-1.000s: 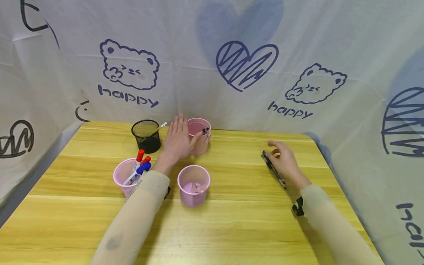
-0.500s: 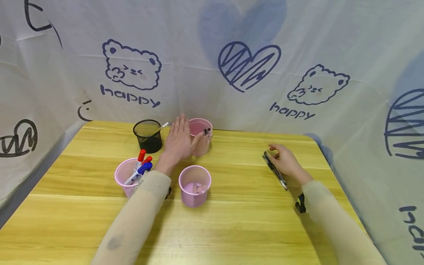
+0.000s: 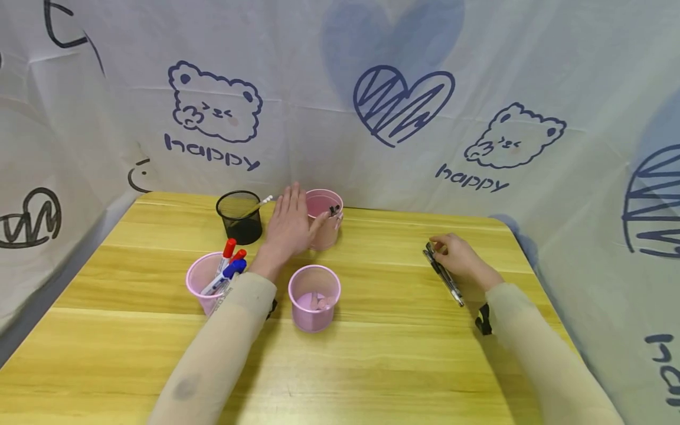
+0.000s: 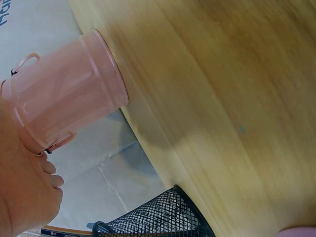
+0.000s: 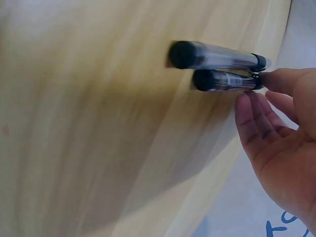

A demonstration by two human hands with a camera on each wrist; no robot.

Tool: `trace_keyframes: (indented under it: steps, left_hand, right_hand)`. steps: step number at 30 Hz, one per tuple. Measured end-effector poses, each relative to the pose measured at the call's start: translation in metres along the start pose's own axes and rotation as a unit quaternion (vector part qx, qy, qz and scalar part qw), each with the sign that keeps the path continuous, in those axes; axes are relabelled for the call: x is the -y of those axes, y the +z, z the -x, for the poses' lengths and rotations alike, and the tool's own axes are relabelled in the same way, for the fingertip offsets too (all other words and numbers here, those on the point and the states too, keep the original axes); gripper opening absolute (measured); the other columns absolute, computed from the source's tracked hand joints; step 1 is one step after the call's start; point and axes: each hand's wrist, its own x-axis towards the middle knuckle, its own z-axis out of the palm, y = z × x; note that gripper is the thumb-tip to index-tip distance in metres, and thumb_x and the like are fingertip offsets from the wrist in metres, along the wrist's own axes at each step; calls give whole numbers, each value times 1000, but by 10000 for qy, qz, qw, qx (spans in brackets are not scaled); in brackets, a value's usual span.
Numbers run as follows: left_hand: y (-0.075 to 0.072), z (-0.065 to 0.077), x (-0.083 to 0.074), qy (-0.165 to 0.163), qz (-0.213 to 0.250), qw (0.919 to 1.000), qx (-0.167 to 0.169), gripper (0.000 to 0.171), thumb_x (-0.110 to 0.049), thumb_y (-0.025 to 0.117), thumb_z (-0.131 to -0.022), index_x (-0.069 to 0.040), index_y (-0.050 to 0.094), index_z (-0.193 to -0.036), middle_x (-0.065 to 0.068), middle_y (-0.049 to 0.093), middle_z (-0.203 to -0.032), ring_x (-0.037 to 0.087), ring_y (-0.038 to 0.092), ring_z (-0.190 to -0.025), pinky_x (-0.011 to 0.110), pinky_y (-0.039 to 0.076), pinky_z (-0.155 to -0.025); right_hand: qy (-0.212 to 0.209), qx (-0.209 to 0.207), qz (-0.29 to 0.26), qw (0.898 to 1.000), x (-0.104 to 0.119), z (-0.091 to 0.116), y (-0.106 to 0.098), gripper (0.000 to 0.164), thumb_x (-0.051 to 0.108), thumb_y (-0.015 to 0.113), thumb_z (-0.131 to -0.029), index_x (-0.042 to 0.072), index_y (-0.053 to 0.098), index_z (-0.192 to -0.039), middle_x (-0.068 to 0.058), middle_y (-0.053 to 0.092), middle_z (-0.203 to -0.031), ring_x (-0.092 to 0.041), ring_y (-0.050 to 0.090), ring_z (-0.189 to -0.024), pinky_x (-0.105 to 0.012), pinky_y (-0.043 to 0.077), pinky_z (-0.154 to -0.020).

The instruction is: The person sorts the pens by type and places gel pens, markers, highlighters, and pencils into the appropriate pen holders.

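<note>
My left hand (image 3: 289, 230) lies with straight fingers along the left side of a pink metal pail (image 3: 324, 236), its thumb across the front. Dark pen ends (image 3: 333, 209) show inside the pail; in the left wrist view it stands upright on the table with small handles. On the right, my right hand (image 3: 461, 258) pinches one of two clear-barrelled black gel pens by an end. The right wrist view has the pinched gel pen (image 5: 229, 80) right beside the other gel pen (image 5: 222, 56). Whether the pens touch the table is unclear.
A black mesh pen holder (image 3: 243, 231) with a pencil (image 3: 260, 205) stands left of the pail. In front are a pink cup (image 3: 198, 277) of red and blue markers (image 3: 228, 271) and a purple-pink cup (image 3: 312, 321) with small pinkish pieces. A printed curtain (image 3: 308, 136) hangs behind.
My right hand's fingertips have closed in on the pen end, and the two pens look slightly more separated. My left hand keeps its place at the pail.
</note>
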Motion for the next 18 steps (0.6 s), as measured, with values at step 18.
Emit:
trace_keyframes:
  steps: [18]
  left_hand:
    - [-1, -1, -1, -24, 8, 10000, -38, 92, -65, 28, -107, 7, 16, -163, 24, 3, -172, 41, 5, -160, 49, 5, -130]
  right_hand:
    - [-87, 66, -131, 9999, -1, -8, -1, 43, -6, 56, -93, -15, 55, -136, -30, 62, -118, -45, 60, -111, -57, 53, -98]
